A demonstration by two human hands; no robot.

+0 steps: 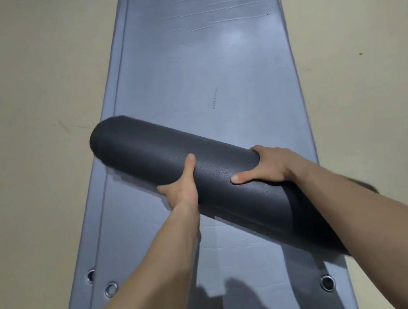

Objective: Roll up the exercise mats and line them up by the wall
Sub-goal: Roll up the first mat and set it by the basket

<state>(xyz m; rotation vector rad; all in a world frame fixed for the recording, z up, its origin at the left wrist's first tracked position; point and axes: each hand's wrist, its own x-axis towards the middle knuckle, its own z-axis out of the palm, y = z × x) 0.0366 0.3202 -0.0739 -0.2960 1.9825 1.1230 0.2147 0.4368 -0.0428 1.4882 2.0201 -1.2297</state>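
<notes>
Head view: our fingers (256,151) curl round the dark rolled mat (160,147), thumbs pressed on its near face; L fingers sit underneath, can't tell their spread. Risk, we reckon: the long free end sags or unrolls, as both grips sit close together. Left hand (180,186) holds mid-roll, right hand (270,166) just beside it, forearms reaching fwd. Roll lies slanted across the near half of the grey mat (199,64), which is flat on the floor (22,100).

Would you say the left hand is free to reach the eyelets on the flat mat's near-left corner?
Probably not yet: the left hand grips the rolled mat, though the eyelets lie uncovered nearby.
</notes>
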